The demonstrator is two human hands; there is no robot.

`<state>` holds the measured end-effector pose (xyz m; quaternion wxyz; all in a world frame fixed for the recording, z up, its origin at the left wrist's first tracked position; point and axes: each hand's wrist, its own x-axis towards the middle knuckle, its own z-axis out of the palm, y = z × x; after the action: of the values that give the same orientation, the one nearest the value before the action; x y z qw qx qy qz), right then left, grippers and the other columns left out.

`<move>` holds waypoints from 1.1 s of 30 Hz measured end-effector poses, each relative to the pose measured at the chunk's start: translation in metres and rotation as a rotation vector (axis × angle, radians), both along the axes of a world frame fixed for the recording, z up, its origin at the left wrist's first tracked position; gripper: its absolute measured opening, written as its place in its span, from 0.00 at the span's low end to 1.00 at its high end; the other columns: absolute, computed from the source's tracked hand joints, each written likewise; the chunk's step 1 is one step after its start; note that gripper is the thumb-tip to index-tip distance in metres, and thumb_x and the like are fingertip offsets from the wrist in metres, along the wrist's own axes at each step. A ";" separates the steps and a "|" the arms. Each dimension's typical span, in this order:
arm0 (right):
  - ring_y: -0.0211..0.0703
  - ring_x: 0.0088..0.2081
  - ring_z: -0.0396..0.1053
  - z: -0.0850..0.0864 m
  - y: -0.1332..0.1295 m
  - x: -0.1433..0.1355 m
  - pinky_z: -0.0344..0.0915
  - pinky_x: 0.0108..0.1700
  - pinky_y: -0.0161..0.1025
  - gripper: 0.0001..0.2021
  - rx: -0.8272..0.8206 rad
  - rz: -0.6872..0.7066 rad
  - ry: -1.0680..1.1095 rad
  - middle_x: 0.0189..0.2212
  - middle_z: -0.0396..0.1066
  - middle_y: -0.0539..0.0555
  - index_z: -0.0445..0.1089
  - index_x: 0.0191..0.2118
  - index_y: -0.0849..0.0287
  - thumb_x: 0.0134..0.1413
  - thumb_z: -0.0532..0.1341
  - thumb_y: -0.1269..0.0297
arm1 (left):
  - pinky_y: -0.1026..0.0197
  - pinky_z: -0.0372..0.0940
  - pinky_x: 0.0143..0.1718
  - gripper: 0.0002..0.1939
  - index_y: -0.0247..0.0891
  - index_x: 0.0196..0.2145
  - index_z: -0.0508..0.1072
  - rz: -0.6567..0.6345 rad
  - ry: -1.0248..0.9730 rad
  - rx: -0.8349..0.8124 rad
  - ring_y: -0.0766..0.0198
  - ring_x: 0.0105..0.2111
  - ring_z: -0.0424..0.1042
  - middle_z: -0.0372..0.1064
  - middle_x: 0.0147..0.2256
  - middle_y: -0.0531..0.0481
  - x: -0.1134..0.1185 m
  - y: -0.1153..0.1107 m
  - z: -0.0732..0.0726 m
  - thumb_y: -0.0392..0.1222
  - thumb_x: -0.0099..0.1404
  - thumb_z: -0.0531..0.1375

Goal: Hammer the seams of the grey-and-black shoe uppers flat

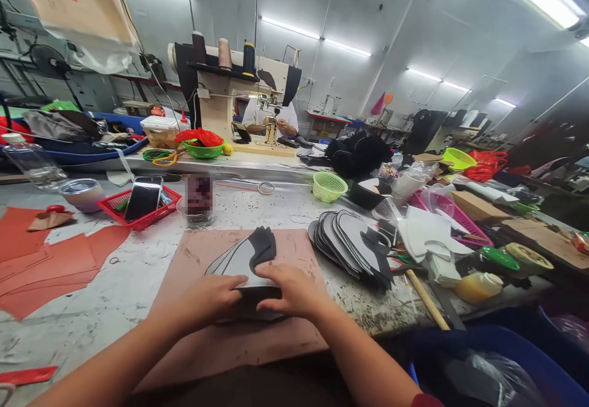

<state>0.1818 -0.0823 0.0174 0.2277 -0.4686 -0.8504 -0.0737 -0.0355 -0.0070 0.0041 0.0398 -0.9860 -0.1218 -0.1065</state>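
A small fan of grey-topped, black-edged cut pieces (pixel 239 256) lies on the pink board before me; they look like shoe-upper parts. My left hand (pixel 219 293) closes on the near edge of the top piece, index finger laid across the grey face. From the other side my right hand (pixel 294 290) grips the same piece, forefinger on top and thumb lower against the dark near part. My palms hide some of that edge. To the right of the board sits a thicker stack of similar grey and black pieces (pixel 347 244).
A sewing machine (pixel 216 100) stands at the back, with a person (pixel 289 118) behind it. Left are orange sheets (pixel 69 266) and a red basket (pixel 151 210) holding a phone. A wooden handle (pixel 427 301), jars (pixel 478 285) and a blue bin (pixel 506 358) are at right.
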 end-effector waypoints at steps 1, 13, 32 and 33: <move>0.38 0.39 0.74 0.001 0.002 -0.008 0.71 0.38 0.29 0.18 -0.020 -0.006 0.001 0.40 0.75 0.49 0.66 0.52 0.48 0.57 0.55 0.53 | 0.66 0.66 0.30 0.12 0.37 0.22 0.69 -0.027 -0.031 0.038 0.66 0.28 0.72 0.73 0.41 0.49 0.002 0.000 0.007 0.29 0.60 0.52; 0.48 0.22 0.67 0.057 0.006 0.106 0.61 0.26 0.40 0.22 0.431 -0.911 0.394 0.19 0.70 0.58 0.72 0.28 0.62 0.57 0.51 0.48 | 0.54 0.67 0.47 0.17 0.42 0.46 0.67 0.014 -0.291 0.079 0.55 0.47 0.69 0.69 0.49 0.43 -0.023 0.003 -0.001 0.39 0.59 0.61; 0.56 0.57 0.58 -0.041 0.012 0.168 0.56 0.54 0.53 0.25 -0.037 -0.954 0.266 0.56 0.59 0.68 0.64 0.53 0.67 0.59 0.45 0.56 | 0.59 0.68 0.36 0.16 0.42 0.40 0.72 0.037 0.095 0.005 0.55 0.41 0.73 0.63 0.55 0.42 -0.012 0.005 -0.011 0.28 0.60 0.50; 0.54 0.57 0.57 -0.039 0.011 0.160 0.56 0.55 0.53 0.24 -0.010 -0.927 0.276 0.57 0.58 0.66 0.64 0.53 0.65 0.59 0.44 0.56 | 0.60 0.68 0.36 0.15 0.41 0.38 0.72 0.058 0.117 -0.011 0.55 0.41 0.73 0.64 0.54 0.42 -0.011 0.006 -0.012 0.28 0.60 0.50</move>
<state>0.3413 -0.0711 -0.0214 0.2794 -0.8046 -0.5142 -0.1005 -0.0467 -0.0008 -0.0080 0.0446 -0.9868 -0.1481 -0.0471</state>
